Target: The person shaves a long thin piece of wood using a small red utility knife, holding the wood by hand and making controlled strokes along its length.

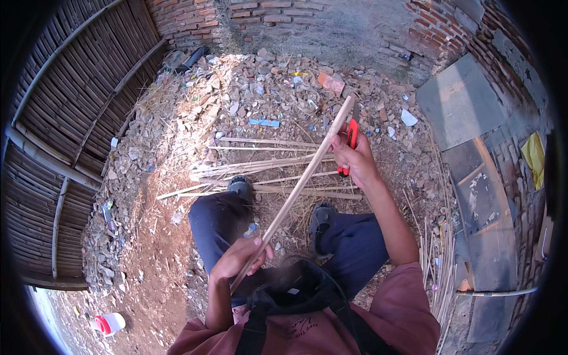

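A long pale bamboo strip [303, 180] slants across my lap, from near my waist up to the far right. Around its lower part my left hand [241, 257] is closed, with the fingers curled over it. My right hand [357, 158] grips a red and black utility knife [353, 135] close to the strip's far end. A grey blade seems to point away from me there, beside the wood. My right thumb lies by the strip; whether it presses on it is hard to see. More split bamboo strips [278, 165] lie on the ground beyond my feet.
Rubble and litter [254, 89] spread to a brick wall [278, 18] at the back. A bamboo-slat panel [65, 77] stands left; grey boards [464, 100] lean at right. Thin strips [435, 278] lie by my right side. A white jug with a red lid [110, 323] sits lower left.
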`<state>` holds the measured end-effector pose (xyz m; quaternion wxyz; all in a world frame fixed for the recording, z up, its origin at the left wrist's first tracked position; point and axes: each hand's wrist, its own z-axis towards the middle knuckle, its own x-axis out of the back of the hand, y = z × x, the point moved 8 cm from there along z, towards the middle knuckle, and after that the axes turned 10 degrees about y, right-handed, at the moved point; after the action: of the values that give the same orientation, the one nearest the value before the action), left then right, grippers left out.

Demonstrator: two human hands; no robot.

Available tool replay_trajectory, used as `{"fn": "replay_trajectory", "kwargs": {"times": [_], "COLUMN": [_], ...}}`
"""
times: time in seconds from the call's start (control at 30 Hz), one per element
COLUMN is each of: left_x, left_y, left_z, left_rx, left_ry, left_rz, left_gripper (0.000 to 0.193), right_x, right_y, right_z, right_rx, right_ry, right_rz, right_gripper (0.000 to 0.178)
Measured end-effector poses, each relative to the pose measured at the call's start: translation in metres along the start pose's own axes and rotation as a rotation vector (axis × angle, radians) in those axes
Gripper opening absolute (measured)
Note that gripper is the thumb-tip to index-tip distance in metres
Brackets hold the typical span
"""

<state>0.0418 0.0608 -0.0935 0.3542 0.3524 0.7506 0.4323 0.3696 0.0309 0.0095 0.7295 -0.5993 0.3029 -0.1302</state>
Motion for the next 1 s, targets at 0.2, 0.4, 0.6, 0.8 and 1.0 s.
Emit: {"fn": "replay_trajectory", "kwargs": {"times": [0.2, 0.4, 0.6, 0.8, 1.0], "left_x": [0.0, 0.002, 0.0, -0.004, -0.005], "left_y": [-0.006, -0.014, -0.013, -0.005, -0.003], "left_z": [-0.001, -0.002, -0.004, 0.001, 0.004], "left_rx": [0.007, 0.061, 0.082, -0.023, -0.089], "left_ry": [-0.008, 0.03, 0.023, -0.015, -0.029], "left_rz": [-0.138, -0.222, -0.252, -0.119, -0.049], "left_gripper": [0.056, 0.047, 0.044, 0.038, 0.026], "right_x": [-0.005, -0.004, -0.008, -0.01, -0.001], "right_y": [-0.004, 0.002, 0.001, 0.001, 0.003], "right_z": [-0.003, -0.002, -0.006, -0.004, 0.002], "right_rx": [0.002, -0.028, -0.053, -0.058, 0.009], "right_ry": [-0.016, -0.033, -0.037, -0.077, -0.004], "right_rz": [0.043, 0.095, 0.138, 0.087, -0.08], "right_gripper": [0.026, 0.025, 0.028, 0.043, 0.04]}}
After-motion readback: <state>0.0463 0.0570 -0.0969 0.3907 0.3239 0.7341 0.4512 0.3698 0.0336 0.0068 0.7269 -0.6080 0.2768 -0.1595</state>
